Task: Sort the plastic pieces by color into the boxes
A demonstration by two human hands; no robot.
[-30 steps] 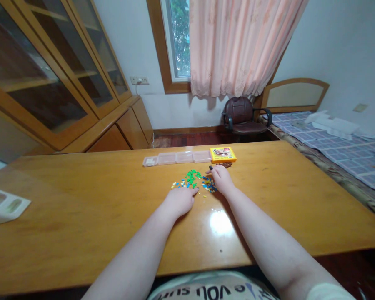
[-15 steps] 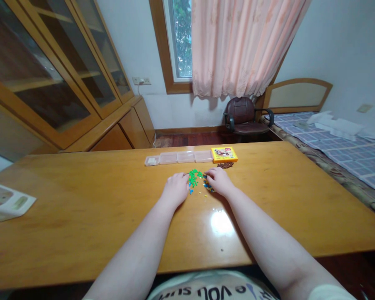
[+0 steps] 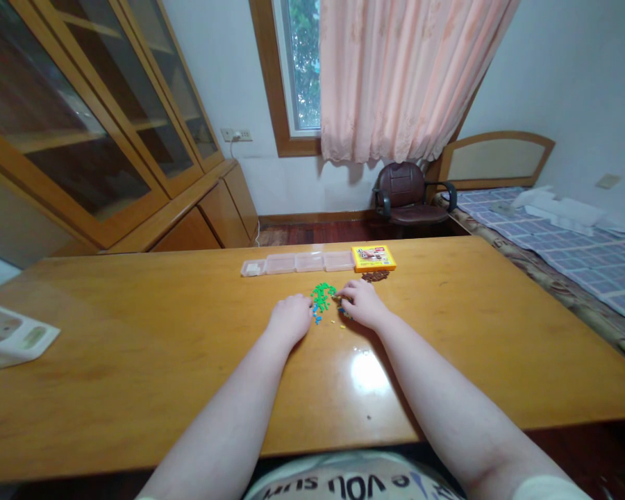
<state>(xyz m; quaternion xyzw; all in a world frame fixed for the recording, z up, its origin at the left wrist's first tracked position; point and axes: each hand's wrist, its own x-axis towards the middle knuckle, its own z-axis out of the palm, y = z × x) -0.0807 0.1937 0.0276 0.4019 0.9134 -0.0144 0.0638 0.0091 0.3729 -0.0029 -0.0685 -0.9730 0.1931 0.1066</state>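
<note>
While both forearms reach over the table (image 3: pixel 135 333), left hand (image 3: pixel 290 321) and right hand (image 3: pixel 362 304) lie palm-down, loosely curled, green bricks (image 3: pixel 323 292) between them; any grip cannot be told

— What sort of place is shown?
— A home bedroom, also used as a study. A bed (image 3: pixel 578 257) with a checked cover and a headboard (image 3: pixel 494 160) is seen, a pink curtain (image 3: pixel 401 76) is hung at the window (image 3: pixel 305 66), and glass-fronted wooden cabinets (image 3: pixel 83 139) are set along the wall.
</note>
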